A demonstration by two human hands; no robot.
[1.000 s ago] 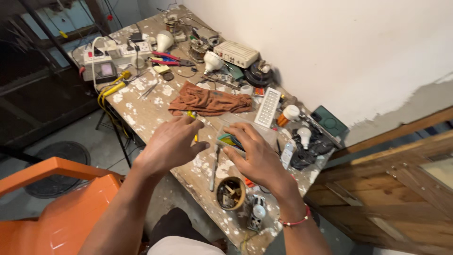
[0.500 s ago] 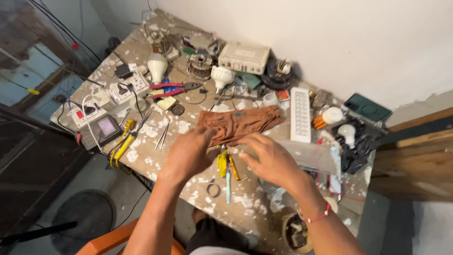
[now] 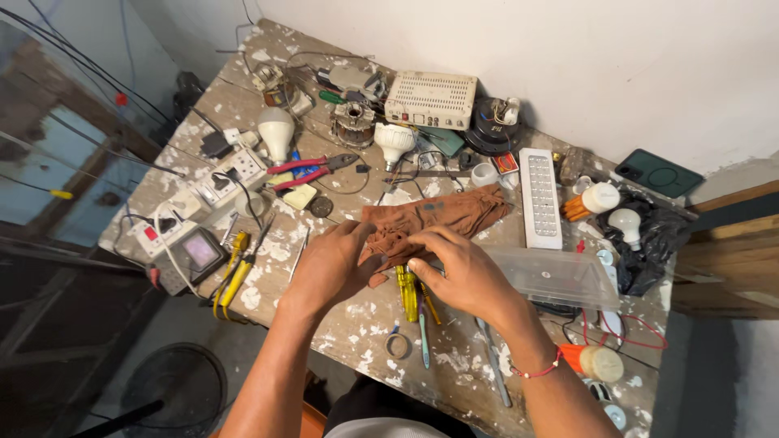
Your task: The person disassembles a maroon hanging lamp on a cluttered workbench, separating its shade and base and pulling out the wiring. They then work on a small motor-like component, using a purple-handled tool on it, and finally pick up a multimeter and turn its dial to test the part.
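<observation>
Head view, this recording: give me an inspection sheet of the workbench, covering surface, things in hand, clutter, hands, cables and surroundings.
Surface: wooden workbench, worn, flecked with white paint.
Things in hand: brown cloth, crumpled, lying on the bench; yellow screwdrivers just below it.
Clutter: red pliers, white bulbs, white perforated box, long white lamp panel, clear plastic tray, tape ring, black bag.
Hands: left hand and right hand both rest on the near edge of the cloth, fingers curled into it.
Cables: black lead plugged into the white socket strip; red wire at the right.
Surroundings: white wall behind; fan on the floor.
</observation>
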